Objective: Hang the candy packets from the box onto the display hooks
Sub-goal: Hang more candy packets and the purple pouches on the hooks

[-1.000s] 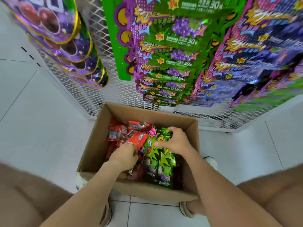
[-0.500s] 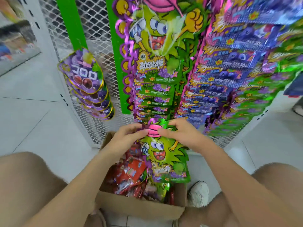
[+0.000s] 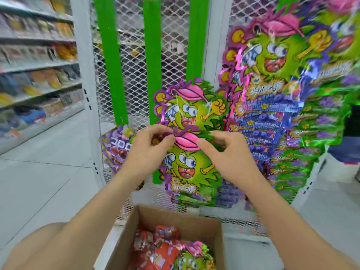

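Fingers of L hand & R hand pinch green candy pkt top.

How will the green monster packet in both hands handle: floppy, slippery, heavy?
Probably floppy: the green packet hangs flat below the left hand and right hand, which pinch only its top edge. Its glossy film glints, so likely slippery. Seemingly light, as two pinches alone carry it.

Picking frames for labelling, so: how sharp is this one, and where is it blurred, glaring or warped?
Head view: left hand, right hand and the packet they pinch are fairly sharp; shelves at left and hung packets at right are smeared; foil glints on the hung packets; the wide lens bends the post.
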Action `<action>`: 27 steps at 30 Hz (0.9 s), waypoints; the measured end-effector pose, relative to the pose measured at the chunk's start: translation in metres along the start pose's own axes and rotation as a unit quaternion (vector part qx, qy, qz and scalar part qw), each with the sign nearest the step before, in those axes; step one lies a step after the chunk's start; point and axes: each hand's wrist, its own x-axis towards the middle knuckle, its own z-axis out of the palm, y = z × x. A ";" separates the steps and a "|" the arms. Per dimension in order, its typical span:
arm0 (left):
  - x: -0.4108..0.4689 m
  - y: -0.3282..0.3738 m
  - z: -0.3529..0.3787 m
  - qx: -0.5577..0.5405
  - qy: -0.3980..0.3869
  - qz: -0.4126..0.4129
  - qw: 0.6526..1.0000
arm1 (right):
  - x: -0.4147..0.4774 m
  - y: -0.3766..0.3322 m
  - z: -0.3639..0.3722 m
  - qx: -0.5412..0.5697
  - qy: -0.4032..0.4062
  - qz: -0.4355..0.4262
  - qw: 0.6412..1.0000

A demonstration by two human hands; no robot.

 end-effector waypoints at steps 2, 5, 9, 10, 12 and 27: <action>0.023 0.025 -0.005 0.052 0.053 0.048 0.996 | 0.022 -0.020 -0.012 -0.026 0.018 -0.031 0.999; 0.059 0.063 -0.011 0.094 0.080 0.100 0.987 | 0.059 -0.044 -0.026 -0.046 0.057 -0.071 0.995; 0.104 0.098 -0.006 0.081 0.058 0.105 0.989 | 0.106 -0.066 -0.032 -0.064 0.121 -0.114 0.984; 0.112 0.104 -0.003 0.080 0.048 0.109 0.990 | 0.117 -0.071 -0.033 -0.080 0.137 -0.117 0.980; 0.125 0.115 0.004 0.071 0.023 0.097 0.992 | 0.136 -0.078 -0.033 -0.117 0.156 -0.107 0.975; 0.161 0.127 0.006 0.044 -0.029 0.046 0.998 | 0.173 -0.084 -0.028 -0.149 0.166 -0.041 0.974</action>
